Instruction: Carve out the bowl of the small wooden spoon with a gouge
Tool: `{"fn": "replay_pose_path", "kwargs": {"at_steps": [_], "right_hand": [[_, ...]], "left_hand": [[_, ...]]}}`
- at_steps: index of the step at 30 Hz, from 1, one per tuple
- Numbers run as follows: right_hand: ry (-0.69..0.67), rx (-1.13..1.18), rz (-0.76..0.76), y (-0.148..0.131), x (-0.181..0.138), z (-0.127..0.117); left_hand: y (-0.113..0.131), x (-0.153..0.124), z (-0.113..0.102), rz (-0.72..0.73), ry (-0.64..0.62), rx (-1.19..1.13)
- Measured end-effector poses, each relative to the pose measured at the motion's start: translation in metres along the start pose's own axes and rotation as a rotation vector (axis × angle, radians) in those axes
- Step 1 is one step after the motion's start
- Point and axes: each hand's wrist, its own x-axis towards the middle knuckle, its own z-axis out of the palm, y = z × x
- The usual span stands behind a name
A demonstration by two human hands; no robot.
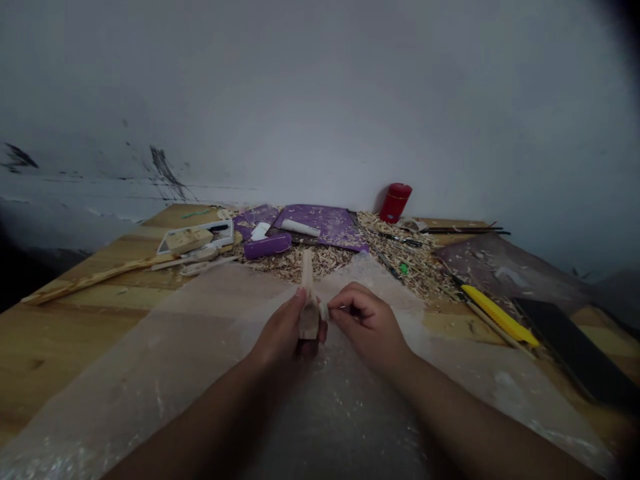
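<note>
My left hand (285, 333) is closed around the lower end of a pale wooden piece (308, 293), a carved spoon-like blank whose thin handle points away from me. My right hand (365, 320) is closed in a pinch right beside the wood, its fingertips at the piece's right side; what it grips is too small to make out. Both hands hover over a sheet of clear bubble wrap (200, 373) spread on the wooden table (60, 333).
Wood shavings (395, 257) lie heaped behind the hands. Purple sheets (330, 223), a purple case (267, 245), a white box with wood pieces (195, 237), a long wooden stick (95, 277), a red cylinder (395, 202), a yellow-handled tool (500, 317) and a dark slab (575, 350) surround them.
</note>
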Motion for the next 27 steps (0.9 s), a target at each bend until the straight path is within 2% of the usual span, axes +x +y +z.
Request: {"fn": "replay_pose_path", "kwargs": {"at_steps": [4,7,10,14,20,24,27], "right_hand": [[-0.011,-0.129,-0.118,0.0,-0.002,0.004],[-0.054,-0.217,-0.186,-0.003,-0.004,0.008],[-0.108,-0.239,-0.191,-0.008,-0.005,0.011],[-0.148,-0.173,-0.114,-0.011,-0.005,0.014],[-0.185,0.069,0.102,-0.012,-0.003,0.011],[-0.25,0.263,0.167,-0.014,-0.001,0.004],[-0.214,0.384,0.228,-0.009,0.0,-0.003]], "left_hand": [[-0.008,0.001,-0.001,-0.038,-0.033,0.07],[-0.01,0.001,-0.002,-0.036,0.015,0.096],[-0.01,0.001,-0.004,-0.001,0.082,0.144],[-0.01,0.001,-0.006,0.042,0.131,0.173],[-0.01,0.0,-0.004,0.054,0.015,0.107],[-0.006,0.001,-0.001,0.081,0.029,-0.06],[0.0,0.001,0.001,0.132,-0.026,-0.122]]}}
